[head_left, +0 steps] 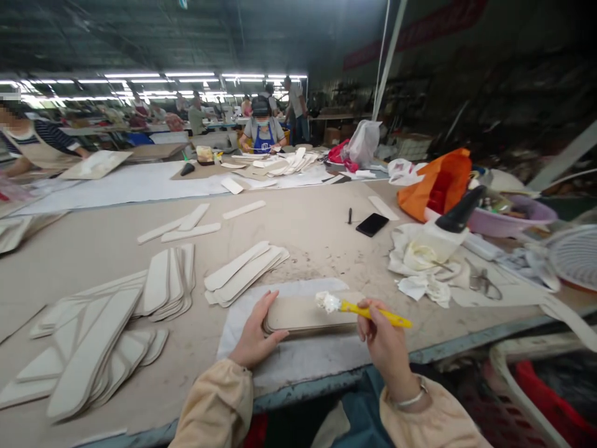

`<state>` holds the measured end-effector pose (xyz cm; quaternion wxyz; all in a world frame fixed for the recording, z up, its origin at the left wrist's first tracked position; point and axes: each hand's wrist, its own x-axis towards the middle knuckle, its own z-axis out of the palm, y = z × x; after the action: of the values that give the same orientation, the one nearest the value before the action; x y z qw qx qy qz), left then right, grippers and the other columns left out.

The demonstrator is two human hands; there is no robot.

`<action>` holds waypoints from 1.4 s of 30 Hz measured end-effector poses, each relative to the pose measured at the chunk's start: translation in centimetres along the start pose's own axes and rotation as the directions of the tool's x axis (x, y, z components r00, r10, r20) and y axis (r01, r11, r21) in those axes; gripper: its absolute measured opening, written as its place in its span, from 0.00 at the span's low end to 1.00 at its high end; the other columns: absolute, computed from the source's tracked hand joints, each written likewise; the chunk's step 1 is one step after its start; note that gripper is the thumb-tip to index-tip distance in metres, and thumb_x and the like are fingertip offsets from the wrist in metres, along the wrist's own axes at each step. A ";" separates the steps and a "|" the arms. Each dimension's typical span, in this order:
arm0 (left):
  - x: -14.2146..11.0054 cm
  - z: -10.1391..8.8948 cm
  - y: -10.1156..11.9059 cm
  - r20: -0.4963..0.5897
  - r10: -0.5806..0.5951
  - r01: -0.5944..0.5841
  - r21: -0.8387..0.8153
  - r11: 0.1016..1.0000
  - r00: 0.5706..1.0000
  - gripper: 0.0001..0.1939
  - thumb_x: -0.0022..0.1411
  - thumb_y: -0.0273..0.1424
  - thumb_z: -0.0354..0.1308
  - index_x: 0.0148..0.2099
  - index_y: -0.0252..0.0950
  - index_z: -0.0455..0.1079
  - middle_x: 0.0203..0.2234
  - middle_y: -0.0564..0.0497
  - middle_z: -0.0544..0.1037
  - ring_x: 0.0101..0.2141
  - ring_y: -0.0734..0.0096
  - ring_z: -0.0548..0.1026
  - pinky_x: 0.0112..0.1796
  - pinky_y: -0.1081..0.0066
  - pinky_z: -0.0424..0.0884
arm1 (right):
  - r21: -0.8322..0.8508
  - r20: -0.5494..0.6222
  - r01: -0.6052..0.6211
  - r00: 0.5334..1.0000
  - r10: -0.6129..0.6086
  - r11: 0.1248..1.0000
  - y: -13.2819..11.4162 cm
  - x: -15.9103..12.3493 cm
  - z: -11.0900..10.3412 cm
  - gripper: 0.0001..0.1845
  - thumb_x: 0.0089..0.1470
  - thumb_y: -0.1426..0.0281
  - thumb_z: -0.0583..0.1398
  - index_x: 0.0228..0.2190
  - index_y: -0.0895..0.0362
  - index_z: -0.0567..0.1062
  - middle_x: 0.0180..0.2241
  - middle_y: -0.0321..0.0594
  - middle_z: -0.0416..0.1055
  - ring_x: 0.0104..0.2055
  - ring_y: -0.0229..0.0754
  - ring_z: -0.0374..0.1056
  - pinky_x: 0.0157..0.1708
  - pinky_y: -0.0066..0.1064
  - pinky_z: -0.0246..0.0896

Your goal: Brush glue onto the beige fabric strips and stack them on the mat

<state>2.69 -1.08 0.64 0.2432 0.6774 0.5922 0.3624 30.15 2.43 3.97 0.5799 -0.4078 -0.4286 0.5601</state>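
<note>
In my right hand is a yellow-handled brush, its bristles thick with white paste and pointing left. The bristles hover over or touch a stack of beige strips with rounded ends; I cannot tell which. My left hand grips the left end of that stack, thumb at the near edge and fingers at the far side. Under the stack lies a white sheet near the table's front edge. Just behind it is a fanned pile of similar strips.
Large piles of strips cover the left side. A phone, an orange bag, a white container and a lilac basin stand to the right. Across the table a co-worker in a blue apron sits.
</note>
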 end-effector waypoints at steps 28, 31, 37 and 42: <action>0.2 0.2 -0.7 -0.009 0.018 -0.018 -0.009 1.000 1.000 0.41 0.59 0.39 0.60 0.69 0.41 0.45 0.58 0.43 0.67 0.59 0.55 0.63 0.59 0.53 0.59 | -0.819 -0.082 -0.031 0.995 -0.064 0.574 -5.2 3.4 -4.0 0.15 0.56 0.58 0.53 0.27 0.55 0.72 0.16 0.32 0.62 0.21 0.40 0.61 0.25 0.31 0.52; 0.1 0.3 -1.0 -0.001 0.005 -0.005 -0.016 1.000 1.000 0.42 0.59 0.39 0.61 0.69 0.42 0.43 0.59 0.44 0.66 0.60 0.56 0.63 0.60 0.53 0.58 | -0.817 -0.061 0.022 0.990 -0.124 0.576 -5.9 2.5 -3.3 0.15 0.56 0.58 0.55 0.28 0.55 0.72 0.18 0.33 0.62 0.23 0.40 0.60 0.26 0.31 0.52; 0.0 0.4 -1.2 0.005 -0.007 0.007 -0.059 0.998 1.000 0.47 0.53 0.41 0.66 0.68 0.44 0.44 0.59 0.44 0.65 0.60 0.54 0.61 0.60 0.53 0.56 | -0.449 0.116 -0.054 0.986 0.118 0.892 -3.4 0.2 3.2 0.17 0.59 0.56 0.54 0.34 0.57 0.70 0.17 0.29 0.59 0.18 0.34 0.53 0.20 0.27 0.46; 0.0 0.5 -1.6 -0.001 0.031 -0.031 -0.110 0.993 1.000 0.53 0.50 0.43 0.68 0.69 0.44 0.41 0.58 0.43 0.66 0.58 0.55 0.65 0.59 0.53 0.58 | -0.386 0.251 -0.116 0.941 0.225 0.915 -0.3 0.0 7.7 0.14 0.58 0.59 0.55 0.32 0.57 0.70 0.15 0.28 0.59 0.18 0.33 0.53 0.20 0.26 0.46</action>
<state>2.06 -0.73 -0.85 0.2747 0.6721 0.5607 0.3980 22.94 2.39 6.56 0.3730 -0.4582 -0.5679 0.5731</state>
